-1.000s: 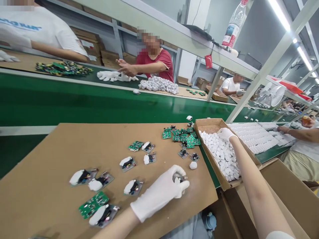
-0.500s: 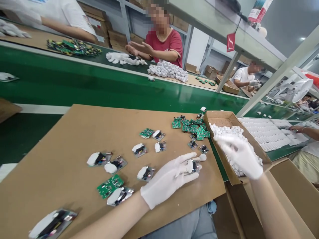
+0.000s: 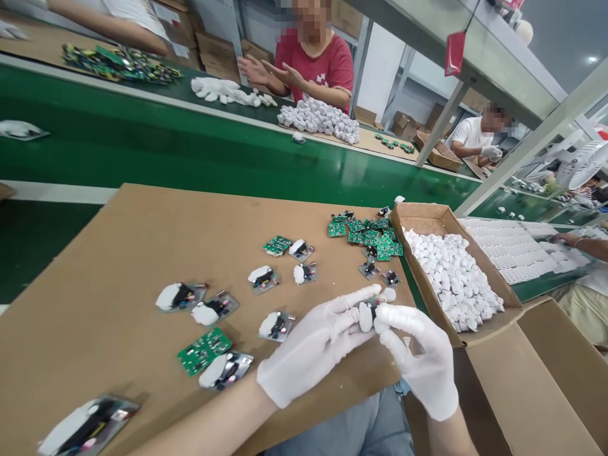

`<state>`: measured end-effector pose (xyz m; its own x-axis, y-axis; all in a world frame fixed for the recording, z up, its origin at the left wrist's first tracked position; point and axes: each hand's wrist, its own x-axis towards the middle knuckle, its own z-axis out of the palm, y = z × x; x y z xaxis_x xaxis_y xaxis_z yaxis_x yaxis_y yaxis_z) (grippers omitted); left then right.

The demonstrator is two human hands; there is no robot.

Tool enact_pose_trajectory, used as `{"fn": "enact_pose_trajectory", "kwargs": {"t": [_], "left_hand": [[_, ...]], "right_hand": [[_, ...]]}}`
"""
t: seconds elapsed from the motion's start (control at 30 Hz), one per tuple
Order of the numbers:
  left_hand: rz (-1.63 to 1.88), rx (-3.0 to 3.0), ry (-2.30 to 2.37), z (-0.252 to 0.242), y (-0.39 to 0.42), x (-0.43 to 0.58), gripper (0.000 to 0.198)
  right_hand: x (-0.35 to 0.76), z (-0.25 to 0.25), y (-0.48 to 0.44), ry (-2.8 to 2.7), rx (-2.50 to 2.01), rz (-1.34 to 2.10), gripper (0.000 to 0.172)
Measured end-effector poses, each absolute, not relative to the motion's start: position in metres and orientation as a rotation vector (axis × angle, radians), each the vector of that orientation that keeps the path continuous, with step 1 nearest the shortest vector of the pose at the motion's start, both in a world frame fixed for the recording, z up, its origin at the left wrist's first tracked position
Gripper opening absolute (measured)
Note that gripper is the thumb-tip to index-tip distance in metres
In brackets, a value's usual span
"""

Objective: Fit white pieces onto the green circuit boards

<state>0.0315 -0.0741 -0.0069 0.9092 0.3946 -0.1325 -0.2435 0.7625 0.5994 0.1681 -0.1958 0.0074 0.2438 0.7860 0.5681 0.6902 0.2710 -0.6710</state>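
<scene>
My left hand [image 3: 318,339], in a white glove, holds a small circuit board [image 3: 369,310] at its fingertips. White material shows on the board's left side. My right hand [image 3: 420,354], also gloved in white, has thumb and fingers closed at the right side of the same board and hides part of it. A small white lump [image 3: 389,295] shows just beyond the left fingertips; whether they touch it I cannot tell. Left of my hands lie several boards with white pads, such as this one [image 3: 277,326], and a green board [image 3: 204,350] turned face down.
A cardboard sheet [image 3: 142,253] covers my work surface. Green boards [image 3: 370,235] are heaped at its far right, beside a cardboard box [image 3: 427,304] of white lumps [image 3: 451,272]. Past the sheet runs a green conveyor belt [image 3: 213,152], with co-workers across it. An open carton [image 3: 517,386] stands at lower right.
My right hand has moved left and down from over the box of white lumps to the board in my left hand. The view has shifted slightly.
</scene>
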Motion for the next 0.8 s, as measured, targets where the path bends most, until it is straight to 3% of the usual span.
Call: {"fn": "enact_pose_trajectory", "kwargs": {"t": [0.27, 0.57, 0.8], "left_hand": [[0.334, 0.549, 0.208, -0.014, -0.076, 0.031, 0.027], [0.324, 0.658, 0.089, -0.01, -0.078, 0.031, 0.024], [0.372, 0.7, 0.123, -0.013, -0.077, 0.03, 0.029]], "right_hand": [[0.163, 0.007, -0.198, -1.407, -1.494, 0.081, 0.044], [0.161, 0.012, -0.198, -1.692, -1.472, -0.266, 0.045], [0.154, -0.008, -0.192, -1.739, -1.467, -0.339, 0.057]]}}
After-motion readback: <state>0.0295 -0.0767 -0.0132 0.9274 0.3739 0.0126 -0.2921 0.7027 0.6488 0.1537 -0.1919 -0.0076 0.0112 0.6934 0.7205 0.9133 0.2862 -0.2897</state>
